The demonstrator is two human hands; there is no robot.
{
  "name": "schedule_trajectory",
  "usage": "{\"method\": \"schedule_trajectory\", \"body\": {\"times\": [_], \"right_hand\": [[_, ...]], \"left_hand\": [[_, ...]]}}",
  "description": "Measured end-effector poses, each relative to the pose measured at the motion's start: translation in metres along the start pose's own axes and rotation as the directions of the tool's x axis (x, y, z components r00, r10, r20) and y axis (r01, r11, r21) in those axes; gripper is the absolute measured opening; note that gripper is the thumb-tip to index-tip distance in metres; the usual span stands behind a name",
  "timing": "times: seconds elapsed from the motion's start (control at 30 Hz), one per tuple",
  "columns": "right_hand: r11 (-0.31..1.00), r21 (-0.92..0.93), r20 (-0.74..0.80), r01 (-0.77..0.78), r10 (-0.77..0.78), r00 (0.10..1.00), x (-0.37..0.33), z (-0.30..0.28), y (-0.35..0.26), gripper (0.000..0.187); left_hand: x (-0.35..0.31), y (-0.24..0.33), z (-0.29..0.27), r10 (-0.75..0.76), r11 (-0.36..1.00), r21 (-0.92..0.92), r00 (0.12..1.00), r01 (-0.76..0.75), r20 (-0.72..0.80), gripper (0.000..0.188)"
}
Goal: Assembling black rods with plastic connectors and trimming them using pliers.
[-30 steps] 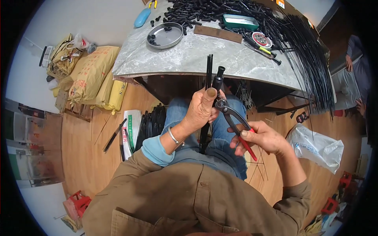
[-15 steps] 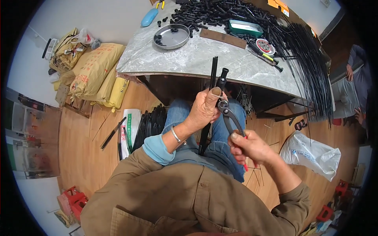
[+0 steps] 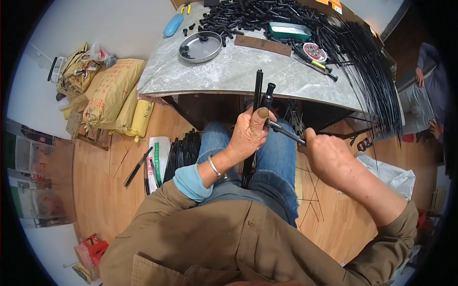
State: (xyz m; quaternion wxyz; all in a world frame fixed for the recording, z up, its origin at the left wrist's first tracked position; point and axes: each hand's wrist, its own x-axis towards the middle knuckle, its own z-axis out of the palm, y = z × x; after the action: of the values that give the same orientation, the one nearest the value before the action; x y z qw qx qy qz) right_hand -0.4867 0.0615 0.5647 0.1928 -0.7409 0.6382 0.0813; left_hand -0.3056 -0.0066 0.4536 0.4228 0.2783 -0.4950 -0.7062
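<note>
A: Nearest first. Left hand (image 3: 249, 136), centre of view: fingers wrapped tight round a bundle of thin black rods (image 3: 252, 133) standing nearly upright over the lap, thumb pressed up along it.

B: Where do the rods run?

A: From between the knees up to 12 o'clock of the hand, tips just reaching the table edge. A short black tube (image 3: 268, 94) sits at the top beside them.

B: Right hand?

A: Right hand (image 3: 329, 157), at 3 o'clock of the left, clenched on the handles of pliers (image 3: 286, 133). The tool's head meets the bundle just beside the left thumb. Handles are hidden inside the fist.

B: Farther out?

A: Marble-pattern table (image 3: 229, 71) at 12 o'clock. On it: a round metal dish (image 3: 200, 46), a blue case (image 3: 172, 25), a green tin (image 3: 288, 31), a heap of black tube pieces (image 3: 243, 14), and a fan of long black rods (image 3: 367, 62) hanging off at 2 o'clock.

B: Floor?

A: Yellow sacks (image 3: 112, 93) at 10 o'clock; a white plastic bag (image 3: 389, 174) at 3 o'clock.
</note>
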Motion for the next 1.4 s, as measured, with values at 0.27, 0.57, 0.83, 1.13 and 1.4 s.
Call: {"method": "schedule_trajectory", "body": {"times": [0.27, 0.57, 0.83, 1.13, 1.4], "right_hand": [[0.953, 0.303, -0.385, -0.023, 0.144, 0.911, -0.004, 0.031, 0.014, 0.032], [0.993, -0.032, -0.667, 0.111, -0.104, 0.738, 0.011, 0.019, 0.009, 0.046], [0.999, 0.01, -0.703, 0.042, -0.023, 0.71, 0.012, 0.04, 0.005, 0.052], [0.998, 0.05, -0.694, 0.043, 0.004, 0.72, 0.013, 0.042, 0.007, 0.052], [0.991, 0.127, -0.721, 0.045, 0.061, 0.691, 0.009, 0.059, 0.002, 0.035]], "left_hand": [[0.007, -0.005, -0.012, 0.065, 0.998, -0.022, 0.997, -0.066, -0.042, 0.062], [0.009, -0.007, -0.008, 0.025, 0.997, -0.07, 0.999, -0.028, -0.044, 0.056], [0.011, -0.007, -0.012, -0.01, 1.0, 0.024, 0.996, 0.012, -0.089, 0.057], [0.012, -0.008, -0.01, -0.004, 0.999, -0.041, 0.997, 0.001, -0.081, 0.054], [0.014, -0.009, -0.008, -0.002, 1.0, -0.029, 0.992, -0.002, -0.129, 0.049]]}}
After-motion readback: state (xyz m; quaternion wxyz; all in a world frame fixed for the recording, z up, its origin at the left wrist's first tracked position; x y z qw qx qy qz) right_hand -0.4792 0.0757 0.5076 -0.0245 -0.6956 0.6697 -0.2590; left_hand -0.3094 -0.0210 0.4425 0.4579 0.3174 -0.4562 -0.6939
